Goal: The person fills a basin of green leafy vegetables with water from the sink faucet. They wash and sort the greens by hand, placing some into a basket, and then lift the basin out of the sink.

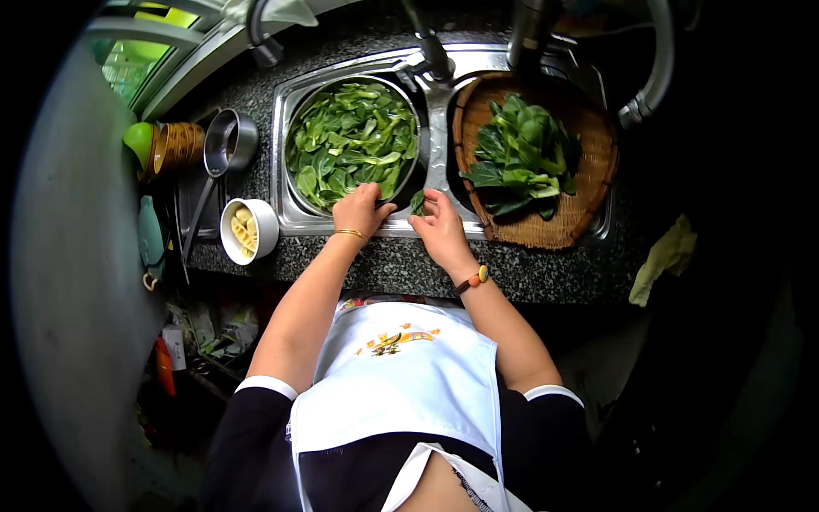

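Observation:
My left hand [363,210] is over the near rim of a round metal basin full of green leaves [354,141], its fingers closed; what they hold, if anything, is hidden. Close to its right, my right hand [439,224] pinches a small green leaf [418,203] at the sink's front edge. In the right sink bowl rests a woven basket [593,162], with a bunch of leafy greens [525,145] lying in it.
A white bowl of pale yellow pieces [245,232] stands left of the sink [299,224]. Behind it are a metal saucepan [230,141] and stacked brown bowls [181,147]. Faucets rise at the back. A green cloth [665,258] hangs at the right.

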Available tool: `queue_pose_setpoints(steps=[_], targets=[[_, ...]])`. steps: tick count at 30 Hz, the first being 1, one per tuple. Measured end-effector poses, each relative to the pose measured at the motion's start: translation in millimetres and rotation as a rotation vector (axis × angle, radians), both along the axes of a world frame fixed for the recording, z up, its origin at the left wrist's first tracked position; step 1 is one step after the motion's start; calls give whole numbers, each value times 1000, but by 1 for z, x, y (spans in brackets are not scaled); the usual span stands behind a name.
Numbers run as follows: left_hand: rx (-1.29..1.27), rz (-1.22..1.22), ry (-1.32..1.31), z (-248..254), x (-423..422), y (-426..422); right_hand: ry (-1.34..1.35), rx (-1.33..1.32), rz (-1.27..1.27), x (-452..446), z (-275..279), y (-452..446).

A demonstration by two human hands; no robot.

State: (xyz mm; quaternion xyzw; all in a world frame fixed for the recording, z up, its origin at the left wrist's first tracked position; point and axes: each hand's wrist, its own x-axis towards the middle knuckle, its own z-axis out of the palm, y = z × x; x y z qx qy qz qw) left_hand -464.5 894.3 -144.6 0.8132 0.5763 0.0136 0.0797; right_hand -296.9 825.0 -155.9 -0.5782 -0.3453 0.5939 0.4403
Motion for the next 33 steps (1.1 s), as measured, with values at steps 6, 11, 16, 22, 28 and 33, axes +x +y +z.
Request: queue_pose_setpoints(steps=[6,11,16,22,28,33], targets=[[-41,179,-269,21,-39,-24,213,-160,-81,-11,12,6],[-134,341,-538,30,-69,-50,45,-240,-8,-6,18,14],[-92,452,-640,21,-93,-48,20,-398,-127,-39,37,58],[-105,969,-742,-2,-110,4,79,-637,-138,-33,-15,117],[-413,1356,-1334,-31,-126,55,352,-703,-339,-33,-31,136],[-515,1405,-1313,-16,-130,67,320,-565,-293,-42,-18,126]])
